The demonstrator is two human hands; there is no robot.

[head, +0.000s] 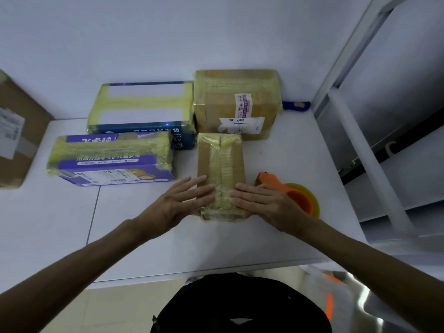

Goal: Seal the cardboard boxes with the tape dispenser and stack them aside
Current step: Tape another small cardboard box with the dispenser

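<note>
While fingers (200,188) lie straight, left hand (177,205) and right hand (264,203) press the box (221,159).

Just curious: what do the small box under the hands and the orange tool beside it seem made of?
Small box: matte brown cardboard, banded with wrinkled, glossy yellowish tape. Orange tool: probably smooth plastic, judging by its even colour and sheen.

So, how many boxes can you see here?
5. The small box sits front centre, the big brown box behind it, the blue box left of that, the purple box front left, and a cut-off box at the far left edge. Others may lie out of frame.
</note>
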